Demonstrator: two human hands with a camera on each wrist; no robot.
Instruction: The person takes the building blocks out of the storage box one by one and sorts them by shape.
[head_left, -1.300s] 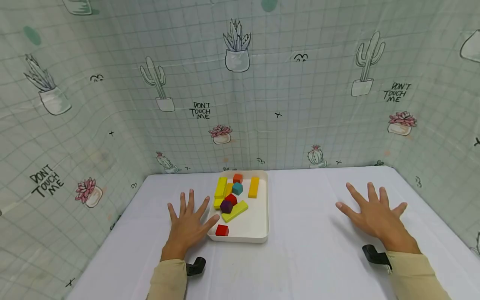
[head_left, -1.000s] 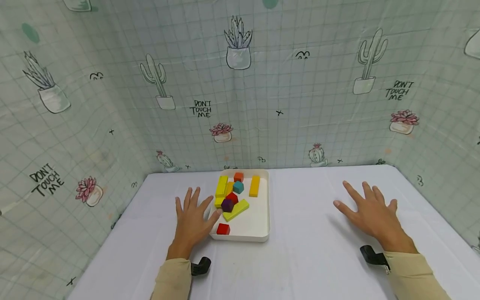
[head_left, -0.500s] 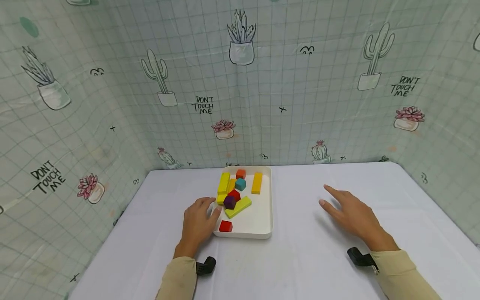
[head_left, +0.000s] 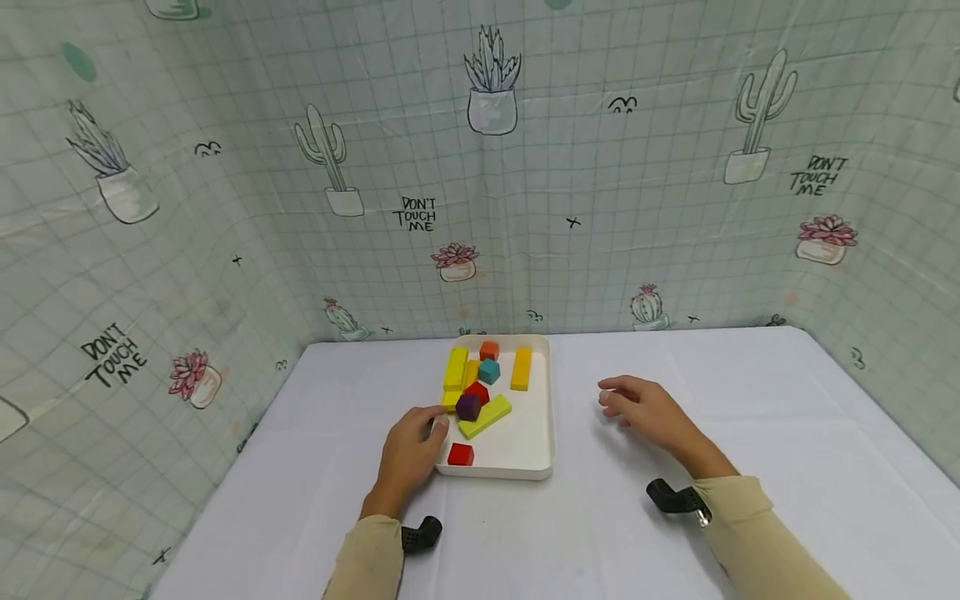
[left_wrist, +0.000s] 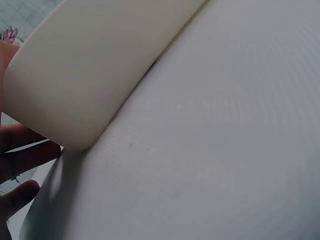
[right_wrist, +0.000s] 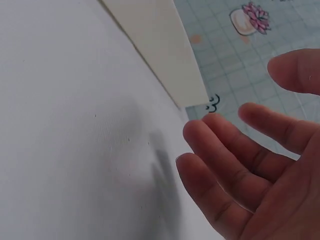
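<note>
A shallow white tray (head_left: 525, 446) lies on the table, holding wooden blocks. My left hand (head_left: 408, 446) grips its left side, thumb at the rim and fingers along the outer wall; the left wrist view shows fingertips (left_wrist: 30, 157) beside the tray wall (left_wrist: 95, 65). To the right of the tray, my right hand (head_left: 656, 421) hovers with loosely bent fingers, touching nothing. Inside are a purple block (head_left: 468, 407), a teal block (head_left: 489, 371), a red cube (head_left: 461, 454), a yellow bar (head_left: 486, 417) and an orange bar (head_left: 521, 368), among others.
A white cloth (head_left: 570, 542) covers the table. Behind and beside it hangs a grid-patterned curtain (head_left: 540, 167) printed with cacti. Black wrist cameras sit on the left wrist (head_left: 422, 535) and the right wrist (head_left: 675, 497).
My left hand has moved right and closed its spread fingers onto the tray's left side. My right hand has swung left towards the tray, its fingers less spread.
</note>
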